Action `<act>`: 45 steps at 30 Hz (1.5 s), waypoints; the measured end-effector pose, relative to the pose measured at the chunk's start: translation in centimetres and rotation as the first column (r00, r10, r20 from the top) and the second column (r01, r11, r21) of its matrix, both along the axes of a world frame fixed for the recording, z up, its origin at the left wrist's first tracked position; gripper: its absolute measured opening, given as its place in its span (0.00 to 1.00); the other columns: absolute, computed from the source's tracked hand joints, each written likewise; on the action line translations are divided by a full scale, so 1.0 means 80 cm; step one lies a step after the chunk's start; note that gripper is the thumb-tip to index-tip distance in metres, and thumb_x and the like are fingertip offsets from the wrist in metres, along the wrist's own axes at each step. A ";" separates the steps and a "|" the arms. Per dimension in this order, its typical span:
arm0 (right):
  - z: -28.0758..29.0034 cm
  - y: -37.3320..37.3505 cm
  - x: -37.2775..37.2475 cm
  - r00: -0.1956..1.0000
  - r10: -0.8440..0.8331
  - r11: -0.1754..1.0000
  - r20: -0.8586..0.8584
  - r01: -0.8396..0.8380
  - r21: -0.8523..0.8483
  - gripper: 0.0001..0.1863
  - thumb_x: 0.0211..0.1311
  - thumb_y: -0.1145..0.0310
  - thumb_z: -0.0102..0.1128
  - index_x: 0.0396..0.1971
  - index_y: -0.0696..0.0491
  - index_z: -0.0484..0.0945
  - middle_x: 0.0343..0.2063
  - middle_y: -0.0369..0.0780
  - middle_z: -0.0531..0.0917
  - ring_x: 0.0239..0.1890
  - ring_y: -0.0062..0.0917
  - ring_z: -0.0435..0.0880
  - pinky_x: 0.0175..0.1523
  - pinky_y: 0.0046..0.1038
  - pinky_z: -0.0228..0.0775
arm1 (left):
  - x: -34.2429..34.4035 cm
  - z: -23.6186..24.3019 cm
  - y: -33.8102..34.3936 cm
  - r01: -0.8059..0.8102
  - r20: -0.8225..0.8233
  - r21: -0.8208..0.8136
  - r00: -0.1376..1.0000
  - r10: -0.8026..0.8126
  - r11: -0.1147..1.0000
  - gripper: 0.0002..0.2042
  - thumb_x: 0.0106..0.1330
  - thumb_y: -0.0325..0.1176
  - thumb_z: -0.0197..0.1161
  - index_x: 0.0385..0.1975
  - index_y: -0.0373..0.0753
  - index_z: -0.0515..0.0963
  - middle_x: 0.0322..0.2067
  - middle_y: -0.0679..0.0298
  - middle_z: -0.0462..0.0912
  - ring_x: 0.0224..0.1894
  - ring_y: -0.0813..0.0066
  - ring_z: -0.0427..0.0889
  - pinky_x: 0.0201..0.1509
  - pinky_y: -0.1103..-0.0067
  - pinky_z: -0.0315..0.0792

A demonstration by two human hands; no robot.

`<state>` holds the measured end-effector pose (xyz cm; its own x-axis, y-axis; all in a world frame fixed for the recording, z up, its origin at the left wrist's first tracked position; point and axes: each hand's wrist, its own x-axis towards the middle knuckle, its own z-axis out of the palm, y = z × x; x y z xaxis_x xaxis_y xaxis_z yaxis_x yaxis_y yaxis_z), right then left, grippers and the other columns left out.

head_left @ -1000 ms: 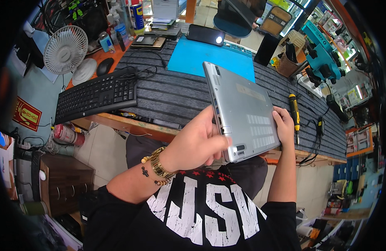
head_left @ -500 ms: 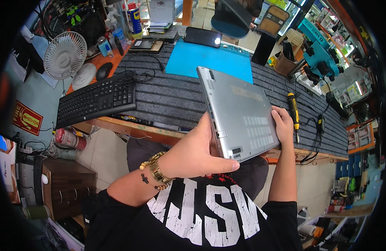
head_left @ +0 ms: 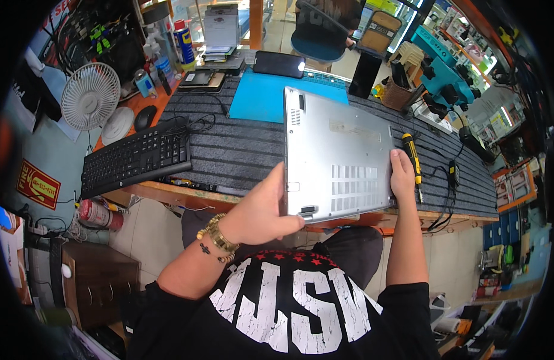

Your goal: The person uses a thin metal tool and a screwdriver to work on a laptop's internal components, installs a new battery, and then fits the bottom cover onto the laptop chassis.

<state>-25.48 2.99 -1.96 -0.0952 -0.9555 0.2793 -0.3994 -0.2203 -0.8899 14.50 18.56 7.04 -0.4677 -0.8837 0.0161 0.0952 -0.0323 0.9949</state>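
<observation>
A closed silver laptop (head_left: pixel 349 147) is held up over the near edge of the bench, its underside with vent slots and rubber feet facing me. My left hand (head_left: pixel 262 210) grips its near left corner, thumb along the near edge and the other fingers hidden beneath. On the opposite side my right hand (head_left: pixel 402 177) clasps the right edge; its fingers are partly hidden. Just right of that hand, a yellow and black screwdriver (head_left: pixel 411 159) lies on the grey ribbed mat (head_left: pixel 241 144). Behind the laptop is a blue work mat (head_left: pixel 259 96).
A black keyboard (head_left: pixel 139 153), a mouse (head_left: pixel 145 118) and a white fan (head_left: pixel 90 96) occupy the left. A phone (head_left: pixel 279 64) rests at the blue mat's far edge. Cables (head_left: pixel 439 180) and a teal microscope (head_left: pixel 448 81) are on the right. Beyond the bench is another person (head_left: pixel 325 27).
Both hands have turned the laptop so its underside faces me more fully, and its near left corner has shifted left and up. My grip stays on both sides.
</observation>
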 end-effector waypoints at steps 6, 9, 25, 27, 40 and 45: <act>0.010 -0.005 0.014 0.959 -0.183 0.946 0.215 0.231 -0.228 0.19 0.92 0.54 0.51 0.45 0.56 0.79 0.36 0.30 0.78 0.40 0.14 0.72 0.49 0.22 0.69 | 0.056 -0.026 -0.055 0.036 0.450 -0.361 0.882 0.140 0.932 0.37 0.71 0.24 0.74 0.76 0.30 0.62 0.50 0.52 0.92 0.47 0.67 0.92 0.47 0.73 0.85; 0.012 0.005 0.019 0.955 -0.172 0.898 0.239 0.253 -0.361 0.19 0.93 0.54 0.49 0.47 0.55 0.78 0.37 0.30 0.78 0.41 0.14 0.72 0.49 0.21 0.69 | 0.072 -0.020 -0.075 0.064 0.629 -0.420 0.740 0.239 0.905 0.35 0.70 0.26 0.76 0.73 0.30 0.66 0.49 0.48 0.92 0.46 0.62 0.93 0.49 0.73 0.85; -0.002 0.065 0.060 0.944 -0.005 0.771 0.329 0.213 -0.600 0.40 0.86 0.36 0.53 0.71 0.62 0.69 0.57 0.40 0.80 0.59 0.24 0.76 0.68 0.30 0.68 | 0.066 -0.028 -0.083 -0.299 0.115 -0.635 0.875 0.469 0.713 0.24 0.74 0.26 0.73 0.67 0.32 0.75 0.50 0.57 0.92 0.50 0.71 0.92 0.55 0.72 0.83; 0.005 0.070 0.053 0.942 -0.002 0.771 0.335 0.215 -0.599 0.40 0.86 0.36 0.53 0.71 0.62 0.69 0.57 0.39 0.80 0.60 0.24 0.76 0.69 0.30 0.67 | 0.066 -0.020 -0.084 -0.385 -0.126 -0.490 0.919 0.373 0.782 0.18 0.78 0.28 0.71 0.63 0.32 0.76 0.53 0.64 0.86 0.54 0.77 0.85 0.61 0.76 0.79; 0.122 0.124 -0.031 0.832 0.486 0.855 0.267 -0.391 -0.340 0.21 0.75 0.61 0.75 0.54 0.65 0.88 0.52 0.47 0.92 0.54 0.29 0.90 0.63 0.33 0.80 | 0.068 0.009 -0.074 -0.277 -0.195 -0.526 0.960 0.203 0.804 0.21 0.78 0.42 0.73 0.53 0.25 0.84 0.51 0.43 0.92 0.54 0.59 0.93 0.63 0.66 0.84; 0.110 0.119 -0.052 0.748 0.557 0.830 0.362 -0.478 -0.288 0.22 0.74 0.69 0.75 0.60 0.66 0.87 0.54 0.46 0.92 0.57 0.27 0.89 0.66 0.32 0.80 | 0.085 -0.009 -0.074 -0.280 -0.160 -0.482 0.960 0.231 0.830 0.33 0.72 0.55 0.78 0.55 0.25 0.84 0.53 0.43 0.92 0.57 0.55 0.92 0.65 0.61 0.85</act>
